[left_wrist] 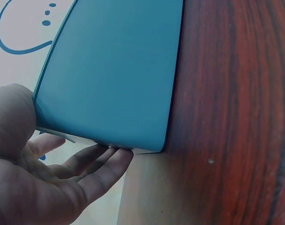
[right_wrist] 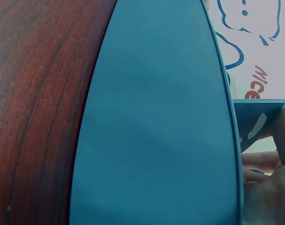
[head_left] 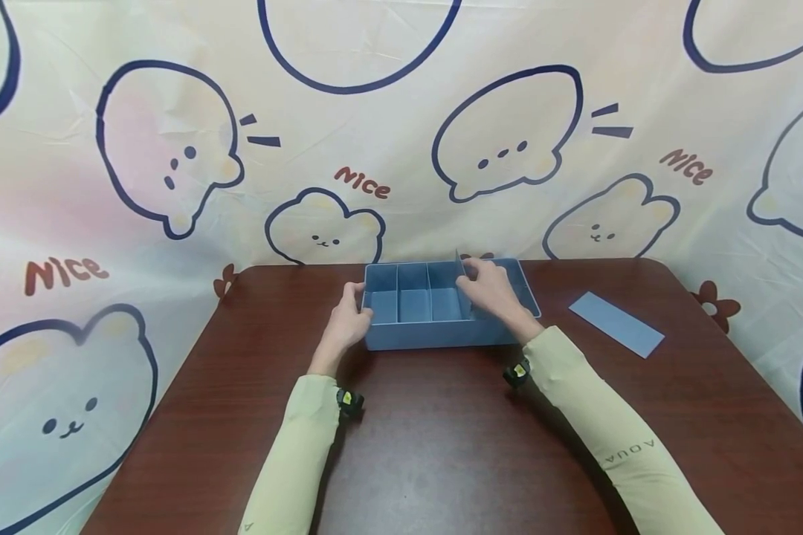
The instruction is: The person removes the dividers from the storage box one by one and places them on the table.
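Note:
A long blue divided box (head_left: 435, 336) lies across the table near its far edge, its front wall filling much of both wrist views. At its left end, my left hand (head_left: 345, 321) holds the end wall, with the thumb at the rim and the fingers (left_wrist: 102, 180) against the outside. My right hand (head_left: 491, 288) reaches over the front rim and pinches a thin blue divider (right_wrist: 257, 119), which stands partly above the rim. The divider's lower part is hidden from the right wrist camera by the front wall.
Right of the box, a flat blue rectangular panel (head_left: 617, 324) lies on the dark brown table (head_left: 428, 446). A cloth backdrop (head_left: 401, 141) printed with cartoon bears hangs behind and beside the table. Two upright partitions stand in the left half of the box.

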### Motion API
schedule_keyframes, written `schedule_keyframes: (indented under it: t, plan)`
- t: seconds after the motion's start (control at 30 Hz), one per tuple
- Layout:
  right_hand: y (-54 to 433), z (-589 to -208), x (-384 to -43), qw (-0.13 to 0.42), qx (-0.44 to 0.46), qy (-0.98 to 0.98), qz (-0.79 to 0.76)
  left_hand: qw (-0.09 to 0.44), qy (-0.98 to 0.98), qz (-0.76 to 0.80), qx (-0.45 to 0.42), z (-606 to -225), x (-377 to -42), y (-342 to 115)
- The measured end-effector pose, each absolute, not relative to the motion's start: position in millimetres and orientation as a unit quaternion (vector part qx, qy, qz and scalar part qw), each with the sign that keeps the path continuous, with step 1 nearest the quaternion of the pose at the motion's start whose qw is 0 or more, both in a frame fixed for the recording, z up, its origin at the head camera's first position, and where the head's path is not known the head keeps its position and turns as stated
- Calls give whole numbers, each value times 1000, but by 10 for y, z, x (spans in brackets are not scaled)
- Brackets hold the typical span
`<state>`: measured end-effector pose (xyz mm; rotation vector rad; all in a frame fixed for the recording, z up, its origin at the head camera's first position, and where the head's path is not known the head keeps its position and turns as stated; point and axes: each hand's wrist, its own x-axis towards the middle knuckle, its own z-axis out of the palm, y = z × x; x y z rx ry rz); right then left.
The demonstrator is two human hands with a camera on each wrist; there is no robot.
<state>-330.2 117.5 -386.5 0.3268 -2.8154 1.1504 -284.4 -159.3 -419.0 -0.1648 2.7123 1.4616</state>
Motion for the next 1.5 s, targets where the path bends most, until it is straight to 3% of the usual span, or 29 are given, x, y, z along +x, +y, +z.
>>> schedule_keyframes:
  t: [0.7,1.5]
  plan:
    - [1164,-3706,-3308,53,115,-922,365,23,882,469,-51,-4181,-2827,-1589]
    - [1200,-3556,-3305,24,97,-919,381,19,880,472,-45,-4179,-2824,-1589]
